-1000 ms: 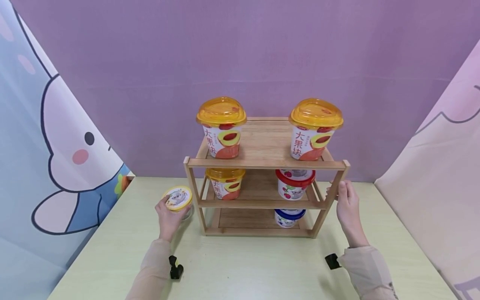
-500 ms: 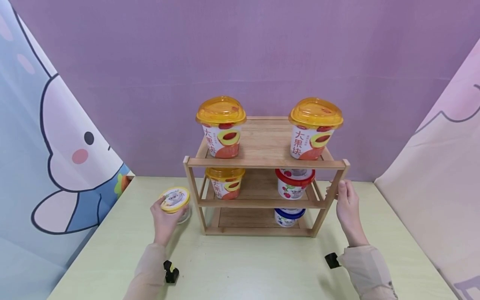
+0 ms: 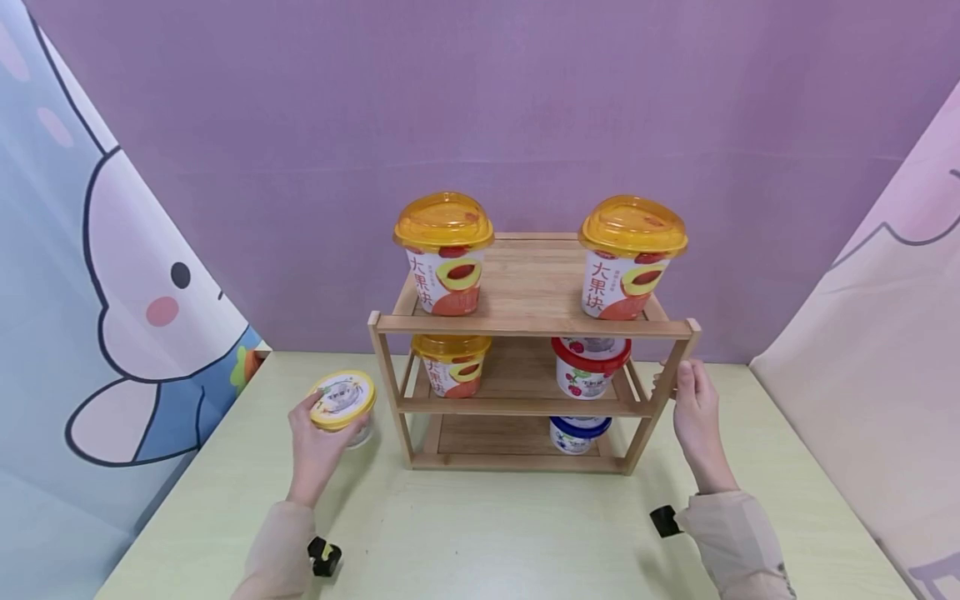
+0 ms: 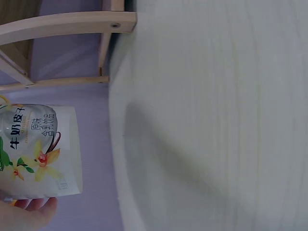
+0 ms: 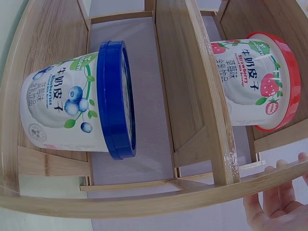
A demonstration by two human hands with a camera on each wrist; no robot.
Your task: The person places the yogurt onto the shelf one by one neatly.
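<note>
In the head view my left hand (image 3: 317, 442) grips a milk-drink cup with a yellow lid (image 3: 343, 402), left of a three-tier wooden rack (image 3: 525, 407). The left wrist view shows this cup's white side (image 4: 41, 154), printed with yellow flowers; its base appears raised above the table. My right hand (image 3: 697, 417) holds the rack's right front post, fingers partly hidden behind the wood. Inside the rack, a red-lidded strawberry cup (image 5: 255, 82) stands on the middle shelf, and a blue-lidded blueberry cup (image 5: 72, 103) on the bottom one.
Two orange-lidded peach cups, one left (image 3: 446, 254) and one right (image 3: 632, 258), stand on the top shelf. A third orange-lidded cup (image 3: 452, 367) is on the middle shelf's left. The pale table (image 3: 480, 542) meets a purple curtain (image 3: 480, 108) behind the rack.
My left hand has moved the yellow-lidded cup a little left, away from the rack. The right hand stays on the post, and the rack has not moved.
</note>
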